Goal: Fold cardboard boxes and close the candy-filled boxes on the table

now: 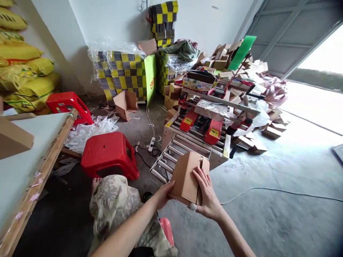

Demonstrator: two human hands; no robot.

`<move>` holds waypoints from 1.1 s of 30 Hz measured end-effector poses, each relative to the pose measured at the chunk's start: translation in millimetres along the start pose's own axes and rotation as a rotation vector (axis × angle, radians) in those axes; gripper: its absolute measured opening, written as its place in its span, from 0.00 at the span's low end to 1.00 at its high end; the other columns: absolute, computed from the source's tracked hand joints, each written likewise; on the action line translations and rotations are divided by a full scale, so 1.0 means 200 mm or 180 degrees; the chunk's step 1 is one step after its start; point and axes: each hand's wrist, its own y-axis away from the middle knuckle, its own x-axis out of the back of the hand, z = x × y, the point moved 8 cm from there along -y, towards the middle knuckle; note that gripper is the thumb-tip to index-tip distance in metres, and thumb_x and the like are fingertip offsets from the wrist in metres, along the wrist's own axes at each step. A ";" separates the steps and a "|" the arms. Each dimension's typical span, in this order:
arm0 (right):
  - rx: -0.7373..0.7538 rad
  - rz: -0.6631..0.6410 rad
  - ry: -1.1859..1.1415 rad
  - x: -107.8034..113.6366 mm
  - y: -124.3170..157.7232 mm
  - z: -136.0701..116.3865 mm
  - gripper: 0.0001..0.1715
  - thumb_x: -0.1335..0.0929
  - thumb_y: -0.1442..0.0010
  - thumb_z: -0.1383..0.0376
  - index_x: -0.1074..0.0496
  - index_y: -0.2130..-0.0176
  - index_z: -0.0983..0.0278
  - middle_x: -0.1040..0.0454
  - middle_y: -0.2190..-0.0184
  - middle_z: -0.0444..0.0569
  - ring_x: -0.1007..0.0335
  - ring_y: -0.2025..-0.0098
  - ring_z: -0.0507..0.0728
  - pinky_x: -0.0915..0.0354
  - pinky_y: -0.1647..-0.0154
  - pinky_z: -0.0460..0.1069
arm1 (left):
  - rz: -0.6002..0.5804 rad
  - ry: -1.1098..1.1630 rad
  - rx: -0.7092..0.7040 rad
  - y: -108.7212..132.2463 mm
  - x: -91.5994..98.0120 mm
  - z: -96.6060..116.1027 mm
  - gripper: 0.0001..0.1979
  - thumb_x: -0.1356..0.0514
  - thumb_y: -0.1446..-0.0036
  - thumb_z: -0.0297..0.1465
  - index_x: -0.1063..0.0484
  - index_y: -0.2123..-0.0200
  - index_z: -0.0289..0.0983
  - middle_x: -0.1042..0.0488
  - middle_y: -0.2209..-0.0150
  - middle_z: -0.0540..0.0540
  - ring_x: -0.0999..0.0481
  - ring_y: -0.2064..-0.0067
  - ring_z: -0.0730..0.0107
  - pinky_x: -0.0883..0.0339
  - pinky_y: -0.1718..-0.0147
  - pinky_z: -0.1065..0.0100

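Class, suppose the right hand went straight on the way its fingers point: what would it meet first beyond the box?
Probably the metal conveyor rollers, beyond the cardboard box that the right hand already touches; depth is unclear here.

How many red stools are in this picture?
2 clear: far stool behind the table, near stool left of the rollers. The red part beside the trousers may be another, mostly hidden.

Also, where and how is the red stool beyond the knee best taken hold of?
Probably by its upper right edge, from the right: the red stool stands upright, and an opening below that edge gives room. Left hand and right hand hold the cardboard box.
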 end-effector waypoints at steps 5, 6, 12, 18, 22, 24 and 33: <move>-0.0029 0.0028 -0.0230 0.03 0.02 -0.02 0.59 0.32 0.53 0.40 0.57 0.35 0.64 0.62 0.34 0.59 0.68 0.33 0.71 0.67 0.36 0.68 | -0.0217 -0.0330 0.0504 -0.04 0.02 0.00 0.36 0.40 0.53 0.54 0.30 0.48 0.34 0.26 0.53 0.40 0.28 0.56 0.59 0.37 0.66 0.68; -0.0023 0.0024 -0.0258 0.03 0.01 -0.03 0.58 0.33 0.52 0.40 0.56 0.35 0.64 0.62 0.33 0.59 0.68 0.33 0.71 0.67 0.35 0.68 | -0.0280 -0.0294 0.0592 -0.03 0.01 0.00 0.36 0.41 0.53 0.55 0.30 0.48 0.34 0.26 0.53 0.40 0.27 0.56 0.59 0.37 0.67 0.68; 0.0017 -0.0059 -0.0370 0.04 -0.03 -0.11 0.52 0.34 0.50 0.40 0.52 0.36 0.61 0.60 0.33 0.56 0.66 0.33 0.70 0.68 0.35 0.68 | -0.0584 0.0457 0.0528 0.09 -0.12 0.00 0.31 0.47 0.44 0.52 0.32 0.47 0.34 0.28 0.49 0.41 0.27 0.53 0.59 0.35 0.63 0.67; -0.0068 -0.0032 -0.0743 0.08 -0.01 -0.13 0.52 0.37 0.50 0.36 0.50 0.37 0.60 0.61 0.33 0.54 0.70 0.33 0.70 0.70 0.35 0.68 | -0.0540 0.1093 0.0284 0.15 -0.15 -0.01 0.28 0.44 0.45 0.46 0.31 0.48 0.31 0.27 0.51 0.40 0.28 0.50 0.58 0.35 0.54 0.65; -0.0746 0.0501 -0.1948 0.05 0.04 -0.04 0.60 0.42 0.55 0.29 0.54 0.35 0.58 0.67 0.32 0.50 0.75 0.33 0.70 0.65 0.35 0.68 | 0.0206 0.0329 -0.0421 0.20 -0.06 0.26 0.28 0.37 0.51 0.43 0.30 0.52 0.31 0.25 0.54 0.39 0.27 0.52 0.57 0.36 0.53 0.64; -0.1287 0.0957 -0.2669 -0.04 0.08 0.03 0.55 0.44 0.52 0.30 0.51 0.36 0.56 0.61 0.33 0.47 0.67 0.33 0.68 0.55 0.36 0.67 | 0.0544 -0.0430 -0.0917 0.25 -0.07 0.45 0.29 0.35 0.53 0.41 0.32 0.50 0.32 0.26 0.53 0.39 0.27 0.52 0.56 0.37 0.51 0.62; -0.2980 0.2004 -0.4376 -0.57 0.22 0.31 0.42 0.39 0.46 0.41 0.39 0.42 0.64 0.25 0.57 0.52 0.28 0.56 0.63 0.30 0.54 0.59 | 0.1584 -0.2975 -0.1845 0.32 -0.20 0.50 0.38 0.36 0.54 0.42 0.40 0.43 0.29 0.42 0.40 0.30 0.45 0.39 0.43 0.55 0.40 0.53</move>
